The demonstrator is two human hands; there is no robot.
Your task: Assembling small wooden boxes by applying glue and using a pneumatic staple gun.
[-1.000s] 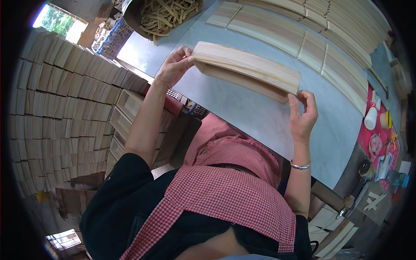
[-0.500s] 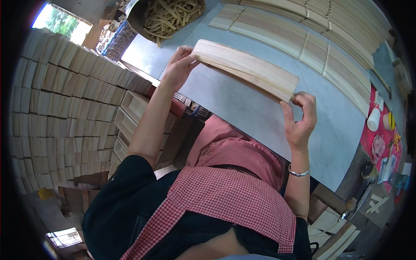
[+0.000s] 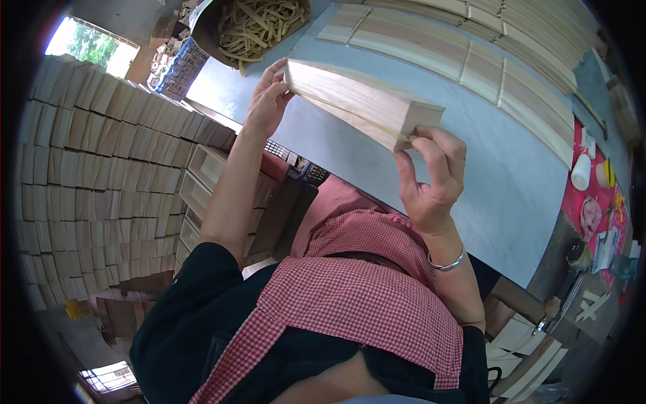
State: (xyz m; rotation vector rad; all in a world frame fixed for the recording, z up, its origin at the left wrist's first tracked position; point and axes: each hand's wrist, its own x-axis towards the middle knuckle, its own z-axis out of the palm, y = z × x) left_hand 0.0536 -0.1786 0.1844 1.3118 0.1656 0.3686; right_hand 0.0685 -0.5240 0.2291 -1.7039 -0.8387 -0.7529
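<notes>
A long, narrow box of pale wood (image 3: 353, 106) is held up over the grey tabletop (image 3: 498, 222), with a long side and its right end facing me. My left hand (image 3: 268, 102) pinches its left end between thumb and fingers. At the other end, my right hand (image 3: 436, 176) grips the lower corner, thumb beneath and fingertips against the end face. The inside of the box is hidden. A little blur shows along its far upper edge.
Flat wooden panels (image 3: 417, 50) lie along the table's far side. A container of wood strips (image 3: 259, 30) stands at the far left. Stacked wooden boxes (image 3: 101, 175) rise to my left. A white bottle (image 3: 581, 172) lies on red cloth at the right.
The box has rolled and swung, so its right end face and a full long side now show. My right hand has moved left with it; my left hand shifted slightly left and up.
</notes>
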